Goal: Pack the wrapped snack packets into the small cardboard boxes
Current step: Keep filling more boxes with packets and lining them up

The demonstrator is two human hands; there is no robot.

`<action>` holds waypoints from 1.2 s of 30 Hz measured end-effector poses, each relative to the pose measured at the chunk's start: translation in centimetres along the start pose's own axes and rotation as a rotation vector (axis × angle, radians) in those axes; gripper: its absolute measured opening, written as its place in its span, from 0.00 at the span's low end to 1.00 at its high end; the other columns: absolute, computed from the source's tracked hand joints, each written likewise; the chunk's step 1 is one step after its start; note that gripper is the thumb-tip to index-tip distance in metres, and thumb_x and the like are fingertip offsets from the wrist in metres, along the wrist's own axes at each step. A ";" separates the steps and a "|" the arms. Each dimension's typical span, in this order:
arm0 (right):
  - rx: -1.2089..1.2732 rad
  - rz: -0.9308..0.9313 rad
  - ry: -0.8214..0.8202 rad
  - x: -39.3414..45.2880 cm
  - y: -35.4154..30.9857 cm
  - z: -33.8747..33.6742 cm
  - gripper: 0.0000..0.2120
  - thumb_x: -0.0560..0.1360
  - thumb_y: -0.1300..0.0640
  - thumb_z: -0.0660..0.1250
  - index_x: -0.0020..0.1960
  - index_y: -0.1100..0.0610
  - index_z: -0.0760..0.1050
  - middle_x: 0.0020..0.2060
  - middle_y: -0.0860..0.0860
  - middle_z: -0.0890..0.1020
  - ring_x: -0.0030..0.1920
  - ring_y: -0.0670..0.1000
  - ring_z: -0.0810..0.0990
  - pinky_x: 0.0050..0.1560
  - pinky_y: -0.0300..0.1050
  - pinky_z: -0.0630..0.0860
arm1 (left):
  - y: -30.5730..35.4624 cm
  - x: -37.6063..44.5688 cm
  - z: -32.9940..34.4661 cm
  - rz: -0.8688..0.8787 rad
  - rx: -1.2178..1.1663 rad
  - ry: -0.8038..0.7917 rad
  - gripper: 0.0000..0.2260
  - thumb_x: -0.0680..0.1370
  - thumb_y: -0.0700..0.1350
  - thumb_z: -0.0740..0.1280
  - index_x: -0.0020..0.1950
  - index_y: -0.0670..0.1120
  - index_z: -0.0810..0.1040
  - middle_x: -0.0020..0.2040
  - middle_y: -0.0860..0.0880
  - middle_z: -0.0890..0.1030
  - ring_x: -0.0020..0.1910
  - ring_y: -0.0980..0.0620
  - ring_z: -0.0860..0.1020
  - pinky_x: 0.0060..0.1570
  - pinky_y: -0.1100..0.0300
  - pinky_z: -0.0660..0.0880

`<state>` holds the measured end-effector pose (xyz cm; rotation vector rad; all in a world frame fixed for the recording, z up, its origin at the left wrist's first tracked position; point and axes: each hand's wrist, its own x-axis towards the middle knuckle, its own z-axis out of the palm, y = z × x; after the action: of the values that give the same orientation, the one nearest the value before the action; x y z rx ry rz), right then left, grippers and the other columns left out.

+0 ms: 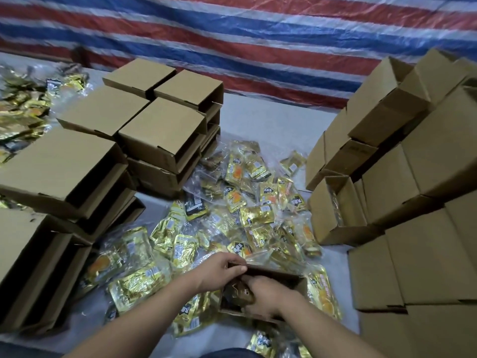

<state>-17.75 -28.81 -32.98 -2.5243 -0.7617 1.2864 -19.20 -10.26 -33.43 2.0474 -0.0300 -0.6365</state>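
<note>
The open cardboard box (277,276) sits low in the centre of the view, on top of the spread of snack packets (247,202) that covers the pale surface (263,120). Its interior is dark brown; its far wall and right corner are visible, while the near rim is mostly covered by the right forearm. The left hand (219,271) grips the box's far-left rim, thumb lying along the edge. The right hand (265,293) reaches inside with fingers curled over a dark, glossy packet (236,293); whether they actually clasp it cannot be told.

The loose packets are gold foil with black labels and orange patches under clear wrap, overlapping in no order. Print on them is too small to read.

Stacks of closed flat boxes (160,135) stand on the left, their lower layers in shadow. Taller cartons (426,254) rise on the right and run out of view. A second heap of packets (23,109) lies far left, blurred. A red, white and blue striped tarpaulin (258,34) hangs behind.
</note>
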 end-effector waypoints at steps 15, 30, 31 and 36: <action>0.295 0.221 -0.198 1.2 0.1 0.4 0.23 0.83 0.44 0.51 0.67 0.56 0.73 0.67 0.57 0.75 0.64 0.55 0.74 0.65 0.48 0.68 | -0.4 0.5 0.9 -0.034 0.047 0.011 0.09 0.82 0.52 0.65 0.59 0.52 0.81 0.55 0.51 0.83 0.54 0.51 0.80 0.59 0.52 0.76; -0.193 -0.120 0.148 -2.0 -2.0 0.0 0.13 0.80 0.48 0.58 0.56 0.55 0.75 0.51 0.55 0.81 0.48 0.57 0.79 0.49 0.52 0.78 | -2.3 -0.9 -2.5 -0.052 0.206 -0.135 0.10 0.82 0.54 0.63 0.54 0.54 0.83 0.47 0.53 0.84 0.47 0.53 0.80 0.50 0.56 0.77; -0.197 -0.110 0.141 -1.7 -2.0 0.5 0.13 0.80 0.49 0.57 0.56 0.56 0.75 0.51 0.56 0.81 0.49 0.59 0.80 0.50 0.53 0.78 | -2.4 -1.0 -2.5 -0.057 0.197 -0.125 0.10 0.82 0.54 0.64 0.56 0.53 0.83 0.49 0.52 0.84 0.49 0.53 0.81 0.53 0.55 0.78; -0.203 -0.056 0.080 -2.2 -0.2 2.2 0.14 0.81 0.52 0.56 0.58 0.58 0.75 0.53 0.59 0.80 0.51 0.61 0.80 0.52 0.55 0.78 | -1.9 -1.4 -1.1 -0.010 0.235 -0.155 0.11 0.82 0.56 0.64 0.57 0.55 0.81 0.50 0.54 0.83 0.50 0.54 0.80 0.53 0.55 0.78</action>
<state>-20.66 -29.93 -32.63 -2.6710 -0.9831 1.1348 -20.33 -7.99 -33.90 2.2188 -0.1930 -0.8294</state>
